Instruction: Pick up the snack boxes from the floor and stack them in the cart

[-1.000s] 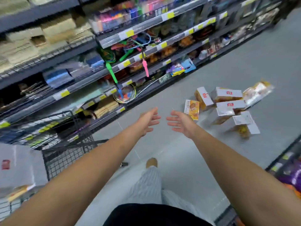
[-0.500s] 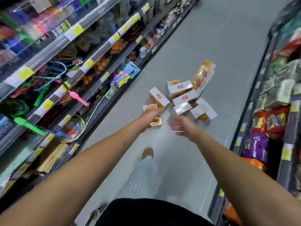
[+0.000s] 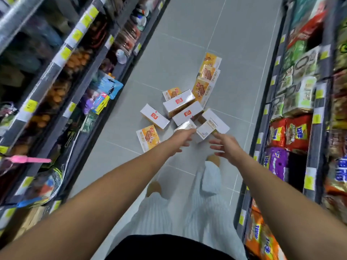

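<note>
Snack boxes (image 3: pixel 183 104): I see them heaped on the grey floor (image 3: pixel 187 44) mid-aisle, white and orange, several overlapping.
Nearest box (image 3: pixel 148 138): flat, orange face up, just left of the left forearm.
Left hand (image 3: pixel 183 137): fingers released and stretched toward the heap; I cannot tell whether the tips touch a box.
Right hand (image 3: pixel 226 145): fingers released and spread at the heap's near edge, holding nothing.
Shelves (image 3: pixel 56 72): stocked racks on both sides.

Snack boxes (image 3: pixel 183 109) lie heaped on the floor (image 3: pixel 187 44) between shelves (image 3: pixel 56 59).
</note>
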The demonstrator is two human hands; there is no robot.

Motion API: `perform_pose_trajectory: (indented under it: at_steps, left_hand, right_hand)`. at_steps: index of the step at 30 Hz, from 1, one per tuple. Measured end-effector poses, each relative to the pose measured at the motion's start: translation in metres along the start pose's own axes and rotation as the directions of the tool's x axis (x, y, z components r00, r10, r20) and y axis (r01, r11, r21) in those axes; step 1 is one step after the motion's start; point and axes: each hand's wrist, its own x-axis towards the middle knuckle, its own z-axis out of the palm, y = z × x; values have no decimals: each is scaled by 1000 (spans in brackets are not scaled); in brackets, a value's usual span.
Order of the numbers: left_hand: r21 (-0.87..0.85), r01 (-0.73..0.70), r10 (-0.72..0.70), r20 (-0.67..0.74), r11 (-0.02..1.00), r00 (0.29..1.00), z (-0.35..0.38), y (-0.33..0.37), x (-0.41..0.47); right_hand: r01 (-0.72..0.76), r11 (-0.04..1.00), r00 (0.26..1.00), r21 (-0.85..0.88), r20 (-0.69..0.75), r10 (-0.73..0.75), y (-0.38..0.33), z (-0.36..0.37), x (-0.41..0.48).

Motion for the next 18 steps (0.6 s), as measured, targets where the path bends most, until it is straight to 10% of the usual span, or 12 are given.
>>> perform_pose_trajectory:
  at_steps: [18]
  left_hand:
    - [-603,239,-383,-121,761,916,128,57,303]
  right_hand:
    - [-178,933,979,-314,39,200,-70,-90,317]
